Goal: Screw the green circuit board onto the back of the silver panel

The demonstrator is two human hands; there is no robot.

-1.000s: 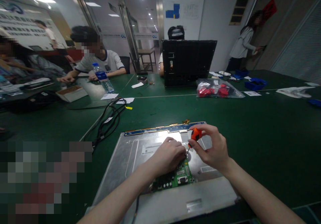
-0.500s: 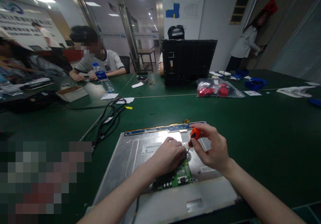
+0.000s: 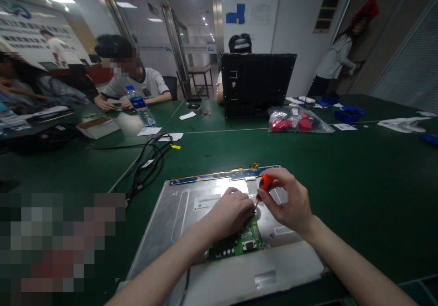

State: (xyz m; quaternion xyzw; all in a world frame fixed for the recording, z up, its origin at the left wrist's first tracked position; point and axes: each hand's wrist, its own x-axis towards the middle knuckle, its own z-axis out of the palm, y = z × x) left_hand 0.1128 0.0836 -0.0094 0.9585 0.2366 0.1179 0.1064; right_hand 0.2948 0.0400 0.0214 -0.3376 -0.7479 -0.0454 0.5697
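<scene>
My right hand grips the orange and black handle of a small screwdriver between thumb and fingers. The shaft slants down and left to a spot at the upper edge of a green circuit board. Beside the tip, my left hand rests with curled fingers over the board; whatever its fingertips hold is hidden. The board is on a silver metal display panel, which lies flat on the table. A blue circuit strip runs along the panel's far edge.
Black cables lie left of the panel on the green table. Farther back are a water bottle, an open box, a black monitor and a plastic bag with red items. Several people are around the room.
The screwdriver's handle has turned a little in my right hand's fingers, its tip staying at the same spot. My left hand has hardly moved.
</scene>
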